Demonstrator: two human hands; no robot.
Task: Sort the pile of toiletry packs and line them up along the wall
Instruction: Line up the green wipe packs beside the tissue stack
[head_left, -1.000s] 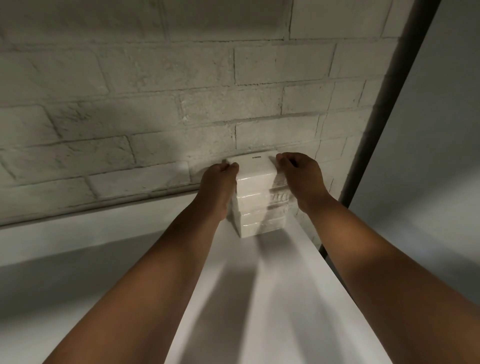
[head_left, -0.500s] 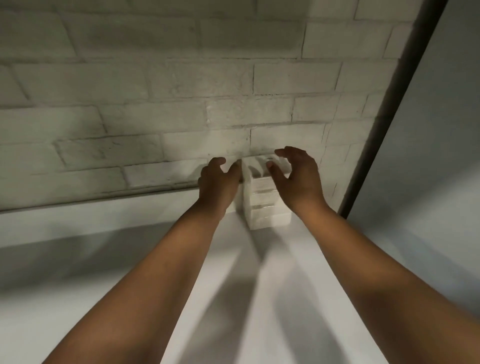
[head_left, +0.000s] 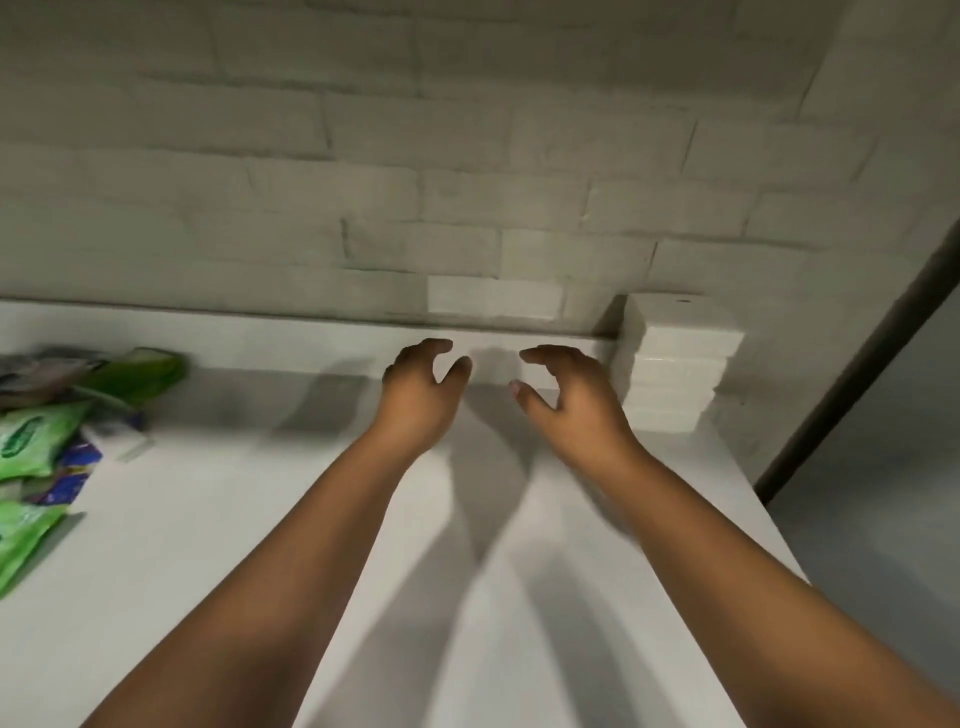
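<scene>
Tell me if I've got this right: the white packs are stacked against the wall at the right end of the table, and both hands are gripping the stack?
Not quite. The head view shows the white stack against the wall at the table's right end, but neither hand grips it: the left hand and right hand hover empty beside it, fingers loosely curled.

Left hand (head_left: 415, 402), right hand (head_left: 574, 410) loosely curled, empty; white pack stack (head_left: 675, 369) against wall (head_left: 363, 182).
</scene>
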